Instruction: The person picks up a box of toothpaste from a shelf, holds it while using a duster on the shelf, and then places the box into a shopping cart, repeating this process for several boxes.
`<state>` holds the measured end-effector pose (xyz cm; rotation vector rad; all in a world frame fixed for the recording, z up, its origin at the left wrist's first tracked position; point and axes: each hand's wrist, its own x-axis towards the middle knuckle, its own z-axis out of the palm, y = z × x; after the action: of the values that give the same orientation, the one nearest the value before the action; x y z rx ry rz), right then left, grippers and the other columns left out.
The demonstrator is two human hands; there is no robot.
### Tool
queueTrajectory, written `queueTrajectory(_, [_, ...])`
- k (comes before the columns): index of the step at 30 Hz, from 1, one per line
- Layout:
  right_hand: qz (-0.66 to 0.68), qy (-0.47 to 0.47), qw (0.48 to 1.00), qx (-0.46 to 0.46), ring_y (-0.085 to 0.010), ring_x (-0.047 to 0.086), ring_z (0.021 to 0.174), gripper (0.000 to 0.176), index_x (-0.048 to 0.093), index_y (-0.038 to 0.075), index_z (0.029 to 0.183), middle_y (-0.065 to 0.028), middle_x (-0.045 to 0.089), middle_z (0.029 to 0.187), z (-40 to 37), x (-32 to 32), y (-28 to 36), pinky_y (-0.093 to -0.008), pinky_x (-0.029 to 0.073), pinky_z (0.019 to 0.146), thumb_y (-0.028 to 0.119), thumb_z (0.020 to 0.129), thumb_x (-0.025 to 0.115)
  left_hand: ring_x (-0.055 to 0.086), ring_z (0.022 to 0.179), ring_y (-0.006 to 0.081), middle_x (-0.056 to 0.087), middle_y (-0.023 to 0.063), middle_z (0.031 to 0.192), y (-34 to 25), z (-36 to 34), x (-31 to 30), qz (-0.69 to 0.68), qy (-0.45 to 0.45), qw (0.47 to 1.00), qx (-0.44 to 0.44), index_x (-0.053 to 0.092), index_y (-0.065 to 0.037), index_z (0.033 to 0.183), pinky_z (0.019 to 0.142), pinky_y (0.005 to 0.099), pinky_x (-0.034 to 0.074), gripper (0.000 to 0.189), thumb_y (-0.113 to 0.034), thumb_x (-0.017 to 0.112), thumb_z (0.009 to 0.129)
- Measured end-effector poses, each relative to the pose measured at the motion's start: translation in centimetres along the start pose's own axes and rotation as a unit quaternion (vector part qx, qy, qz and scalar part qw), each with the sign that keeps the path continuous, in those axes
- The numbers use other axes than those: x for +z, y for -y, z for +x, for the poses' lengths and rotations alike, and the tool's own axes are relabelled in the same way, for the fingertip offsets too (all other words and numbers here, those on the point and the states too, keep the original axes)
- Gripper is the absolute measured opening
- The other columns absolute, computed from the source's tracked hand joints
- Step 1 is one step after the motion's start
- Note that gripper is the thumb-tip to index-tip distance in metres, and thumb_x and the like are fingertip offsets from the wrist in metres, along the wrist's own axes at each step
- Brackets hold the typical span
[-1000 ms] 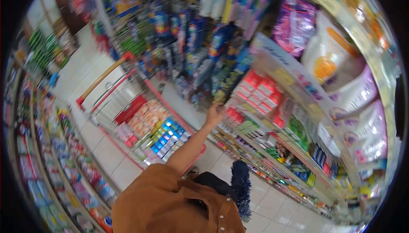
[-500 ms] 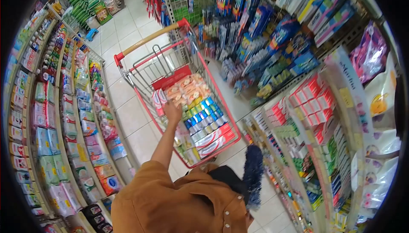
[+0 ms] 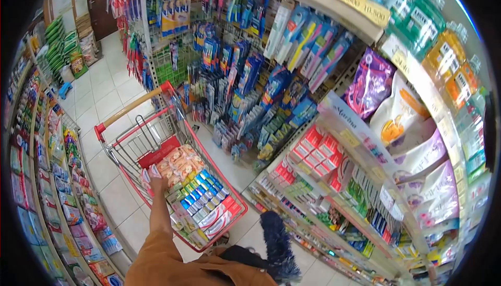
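My left arm reaches down into a shopping cart (image 3: 201,250) with red trim. My left hand (image 3: 158,184) is closed at a pink-and-white pack (image 3: 150,172) by the cart's left side, its fingers partly hidden. Beside it lie orange-toned packs (image 3: 180,162), then rows of blue, silver and yellow small packages (image 3: 202,189). Red-and-white boxes (image 3: 220,217) fill the near right corner, with pale green packs (image 3: 186,228) at the near left. A dark blue fluffy duster (image 3: 276,244) sticks out at my right side; my right hand is out of view.
Stocked shelves (image 3: 62,197) run along the left. On the right are hanging toothbrushes (image 3: 313,40), stacked red-and-white boxes (image 3: 317,153), white pouches (image 3: 412,166) and mouthwash bottles (image 3: 425,22). Tiled floor (image 3: 99,90) stretches beyond the cart handle (image 3: 130,109) toward green sacks (image 3: 55,43).
My view has turned right and up, so the cart sits further left and more of the right shelves shows. My left hand has shifted onto the pink-and-white pack.
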<state>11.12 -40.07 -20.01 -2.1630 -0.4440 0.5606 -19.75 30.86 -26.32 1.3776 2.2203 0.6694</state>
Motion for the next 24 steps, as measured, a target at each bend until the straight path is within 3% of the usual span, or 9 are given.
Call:
queueTrajectory(2, [0.056, -0.014, 0.998, 0.017, -0.0065, 0.036, 0.041, 0.032, 0.066, 0.002, 0.073, 0.0027, 0.043, 0.049, -0.3, 0.6, 0.5, -0.0255, 0.029, 0.04, 0.027, 0.087, 0.053, 0.063, 0.081, 0.0327, 0.061, 0.0226, 0.093, -1.5, 1.9, -0.8, -0.098, 0.092, 0.989, -0.067, 0.041, 0.002, 0.125, 0.066, 0.0437, 0.049, 0.073, -0.053, 0.053, 0.078])
queueTrajectory(4, [0.105, -0.027, 0.992, 0.067, -0.0058, 0.036, 0.04, 0.029, 0.066, 0.004, 0.073, 0.0028, 0.043, 0.048, -0.8, 1.3, 0.7, -0.0247, 0.028, 0.038, 0.026, 0.087, 0.053, 0.061, 0.072, 0.0319, 0.061, 0.0175, 0.082, 2.6, 6.5, -1.4, -0.351, 0.455, 0.804, -0.151, 0.045, -0.006, 0.105, 0.061, 0.041, 0.049, 0.037, -0.03, 0.05, 0.077])
queueTrajectory(6, [0.139, -0.028, 0.984, 0.104, -0.0054, 0.036, 0.039, 0.027, 0.065, 0.005, 0.072, 0.0032, 0.043, 0.048, -0.1, 1.8, 1.3, -0.0241, 0.028, 0.037, 0.025, 0.087, 0.053, 0.056, 0.063, 0.0278, 0.06, 0.0149, 0.079, 1.7, 4.6, -2.1, -0.436, 0.488, 0.728, -0.205, 0.047, -0.008, 0.092, 0.058, 0.0376, 0.047, 0.019, -0.02, 0.048, 0.076])
queueTrajectory(7, [0.15, -0.024, 0.981, 0.118, -0.0054, 0.036, 0.038, 0.026, 0.064, 0.006, 0.072, 0.0034, 0.043, 0.047, 0.2, 1.8, 2.0, -0.0238, 0.027, 0.037, 0.025, 0.087, 0.054, 0.052, 0.058, 0.0241, 0.059, 0.0148, 0.083, -0.9, 0.8, -2.3, -0.413, 0.365, 0.804, -0.222, 0.047, -0.006, 0.088, 0.056, 0.0355, 0.045, 0.02, -0.021, 0.047, 0.076])
queueTrajectory(9, [0.167, -0.014, 0.971, 0.171, -0.0052, 0.036, 0.037, 0.024, 0.062, 0.007, 0.07, 0.0042, 0.042, 0.046, 0.5, 1.6, 4.6, -0.0233, 0.026, 0.036, 0.023, 0.087, 0.054, 0.059, 0.063, 0.0293, 0.062, 0.0178, 0.086, -0.3, -1.5, -1.1, -0.51, 0.367, 0.759, -0.174, 0.045, -0.003, 0.088, 0.054, 0.0368, 0.049, 0.013, -0.011, 0.047, 0.077])
queueTrajectory(12, [0.176, 0.031, 0.976, 0.127, -0.0048, 0.035, 0.037, 0.024, 0.062, 0.007, 0.07, 0.0045, 0.041, 0.045, 1.2, 1.5, 5.5, -0.0228, 0.025, 0.036, 0.023, 0.087, 0.054, 0.058, 0.062, 0.0218, 0.057, 0.011, 0.081, -7.1, -9.1, -6.1, -0.436, 0.337, 0.833, -0.05, 0.043, 0.001, 0.108, 0.049, 0.0287, 0.048, 0.04, 0.002, 0.053, 0.07])
queueTrajectory(16, [0.193, 0.071, 0.973, 0.104, -0.0045, 0.034, 0.037, 0.026, 0.063, 0.006, 0.069, 0.0048, 0.042, 0.047, 3.1, 1.7, 8.3, -0.0224, 0.025, 0.036, 0.024, 0.086, 0.055, 0.051, 0.057, 0.0128, 0.054, 0.0057, 0.079, -11.7, -14.0, -6.5, -0.448, 0.34, 0.825, 0.049, 0.043, -0.004, 0.116, 0.047, 0.0253, 0.043, 0.04, -0.009, 0.056, 0.079])
queueTrajectory(18, [0.196, 0.056, 0.976, 0.078, -0.0039, 0.033, 0.039, 0.028, 0.06, 0.006, 0.065, 0.0057, 0.041, 0.048, 4.2, 1.9, 10.9, -0.0223, 0.023, 0.037, 0.022, 0.086, 0.054, 0.052, 0.061, 0.0134, 0.056, 0.0057, 0.081, -12.8, -14.2, -4.9, -0.609, 0.436, 0.658, -0.077, 0.045, -0.005, 0.116, 0.052, 0.026, 0.044, 0.034, -0.02, 0.048, 0.086])
queueTrajectory(24, [0.224, 0.076, 0.971, 0.037, -0.0035, 0.029, 0.044, 0.034, 0.042, 0.011, 0.055, 0.0063, 0.037, 0.049, 5.5, 0.9, 17.3, -0.0223, 0.02, 0.041, 0.014, 0.087, 0.05, 0.056, 0.08, 0.0167, 0.06, 0.01, 0.1, -20.3, -16.8, -5.1, -0.633, 0.527, 0.567, 0.016, 0.041, -0.007, 0.128, 0.073, 0.0311, 0.046, 0.043, -0.024, 0.041, 0.089])
